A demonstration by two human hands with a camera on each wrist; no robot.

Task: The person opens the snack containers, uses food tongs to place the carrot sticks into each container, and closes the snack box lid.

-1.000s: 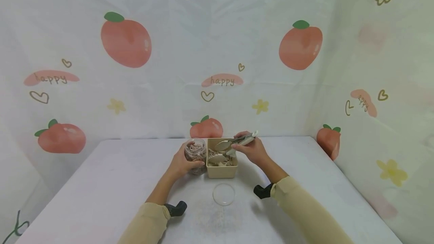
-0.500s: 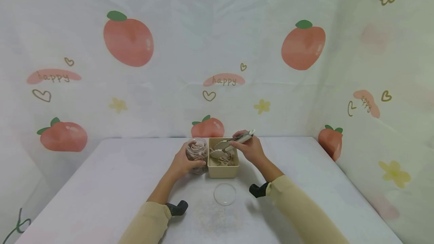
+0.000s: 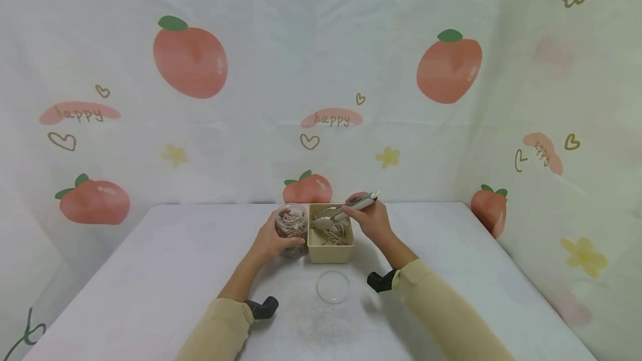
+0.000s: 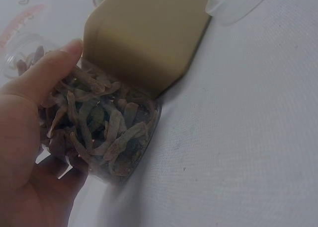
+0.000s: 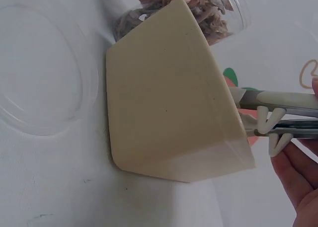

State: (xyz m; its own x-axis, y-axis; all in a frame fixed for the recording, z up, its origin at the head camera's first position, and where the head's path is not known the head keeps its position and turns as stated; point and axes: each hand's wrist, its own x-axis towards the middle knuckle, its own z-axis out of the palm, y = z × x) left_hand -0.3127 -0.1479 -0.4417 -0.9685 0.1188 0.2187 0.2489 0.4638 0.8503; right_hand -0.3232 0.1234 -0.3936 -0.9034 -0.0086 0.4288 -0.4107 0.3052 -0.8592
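Observation:
My left hand (image 3: 267,242) grips a clear jar (image 3: 292,228) from its left side, thumb across the front. Brown, dried-looking strips (image 4: 107,122) fill it up to near the mouth. Against the jar's right side stands a beige rectangular box (image 3: 331,255), with more such strips (image 3: 336,233) inside. Above it, my right hand (image 3: 372,219) holds kitchen tongs (image 3: 362,201) with pale handles. The tongs' broad heads (image 3: 323,223) reach down into the box, close together. Whether a strip is caught between them cannot be told. In the right wrist view the box wall hides these heads.
A round transparent lid (image 3: 332,287) lies on the white-covered table (image 3: 200,249), just in front of the box. Behind the table hangs a white curtain (image 3: 241,144) printed with peaches. Both wrists wear black camera mounts (image 3: 263,308).
The tongs' heads have come closer together inside the box, and strips there show more plainly. My right hand has shifted slightly. My left hand and the jar stay in place.

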